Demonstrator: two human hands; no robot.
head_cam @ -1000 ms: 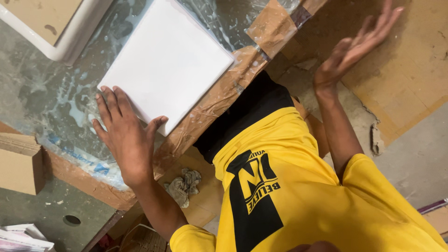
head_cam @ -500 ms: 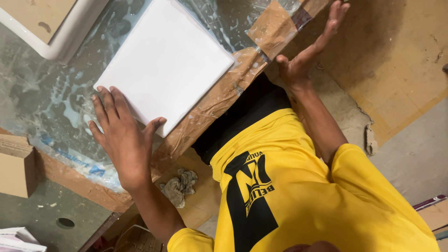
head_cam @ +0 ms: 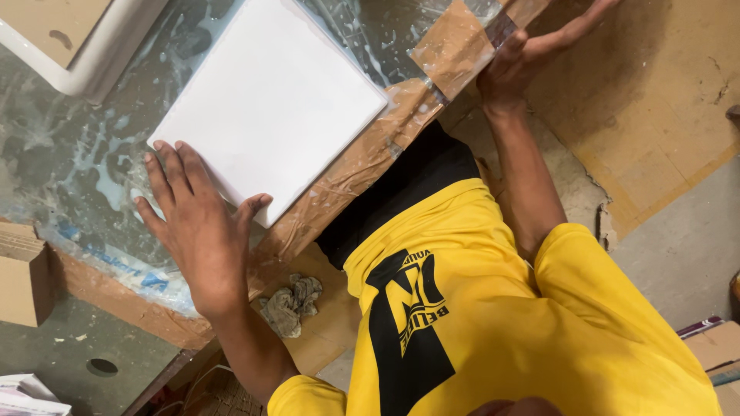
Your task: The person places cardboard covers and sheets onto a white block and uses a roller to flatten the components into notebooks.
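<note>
Lying flat near the worktable's taped front edge, the white square tile has the spread-fingered left hand on its near corner, while the open right hand hovers beyond the table's corner, empty.

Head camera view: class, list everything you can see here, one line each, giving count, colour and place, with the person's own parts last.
Square tile: one, white, flat on the worktable, centre top.
Worktable: one, grey-green, splashed with white, edged in brown tape, left half.
Clear sheet piece: one, see-through over brown tape, table edge, top centre.
Tray: one, white rim, tan inside, top left corner.
Cardboard box: one, brown, left edge.
Rag: one, grey, crumpled, below the table edge.
Floor: tan and grey, right side.
Shirt: one, yellow with black print, bottom right.
Left hand: flat on the tile's near corner.
Right hand: open, at the clear sheet piece.
</note>
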